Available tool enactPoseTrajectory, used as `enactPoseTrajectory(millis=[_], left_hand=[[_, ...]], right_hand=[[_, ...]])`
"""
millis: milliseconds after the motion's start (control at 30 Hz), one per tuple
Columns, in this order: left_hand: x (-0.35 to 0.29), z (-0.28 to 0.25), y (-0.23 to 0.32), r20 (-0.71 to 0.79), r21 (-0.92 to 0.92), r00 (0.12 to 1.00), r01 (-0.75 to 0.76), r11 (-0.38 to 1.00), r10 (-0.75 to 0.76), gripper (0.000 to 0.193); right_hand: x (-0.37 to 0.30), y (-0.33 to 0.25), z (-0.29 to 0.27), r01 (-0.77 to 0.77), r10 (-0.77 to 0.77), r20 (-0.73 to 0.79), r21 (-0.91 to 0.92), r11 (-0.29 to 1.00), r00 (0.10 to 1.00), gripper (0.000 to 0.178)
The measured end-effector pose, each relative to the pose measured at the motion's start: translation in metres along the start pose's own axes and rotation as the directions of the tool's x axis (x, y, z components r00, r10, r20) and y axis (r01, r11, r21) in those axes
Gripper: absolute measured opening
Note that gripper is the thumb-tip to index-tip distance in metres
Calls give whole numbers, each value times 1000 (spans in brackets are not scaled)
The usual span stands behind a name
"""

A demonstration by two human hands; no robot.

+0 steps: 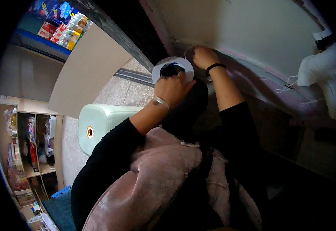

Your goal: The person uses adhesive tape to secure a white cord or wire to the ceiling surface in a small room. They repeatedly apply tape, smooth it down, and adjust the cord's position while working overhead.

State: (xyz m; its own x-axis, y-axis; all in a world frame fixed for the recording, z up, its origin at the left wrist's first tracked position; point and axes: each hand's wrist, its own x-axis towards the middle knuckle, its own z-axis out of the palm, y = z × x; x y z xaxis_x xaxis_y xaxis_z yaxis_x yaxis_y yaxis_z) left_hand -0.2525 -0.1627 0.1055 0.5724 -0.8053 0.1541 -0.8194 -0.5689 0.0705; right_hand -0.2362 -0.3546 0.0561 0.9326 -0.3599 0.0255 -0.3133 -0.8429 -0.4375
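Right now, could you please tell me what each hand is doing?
Left hand: closed, holding the white tape roll.
Right hand: curled closed, apparently pinching a thin pale strand.

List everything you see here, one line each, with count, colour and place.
Roll: 1, white, upper centre
Thin strand: 1, pale, between roll and right hand
Box-shaped stool or bin: 1, pale green, left of centre
Packages: many, mixed colours, upper left
Panel: 1, beige, upper left
Shelving unit: 1, light brown, far left
Wall: 1, pale, upper right
Bundle: 1, white, far right
Garment: 1, pink, on lap
Left hand: 1, black-sleeved, gripping roll
Right hand: 1, black-sleeved, closed on strand
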Motion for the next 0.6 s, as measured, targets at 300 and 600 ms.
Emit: enactPoseTrajectory(millis=[300,600], left_hand=[[16,2,4,27,-44,996,90,995,-89,39],[14,17,3,61,-79,993,101,992,-96,43]], right_hand=[[14,-3,6,10,-10,2,104,994,1000,28],[19,12,34,135,-135,-8,144,980,991,26]])
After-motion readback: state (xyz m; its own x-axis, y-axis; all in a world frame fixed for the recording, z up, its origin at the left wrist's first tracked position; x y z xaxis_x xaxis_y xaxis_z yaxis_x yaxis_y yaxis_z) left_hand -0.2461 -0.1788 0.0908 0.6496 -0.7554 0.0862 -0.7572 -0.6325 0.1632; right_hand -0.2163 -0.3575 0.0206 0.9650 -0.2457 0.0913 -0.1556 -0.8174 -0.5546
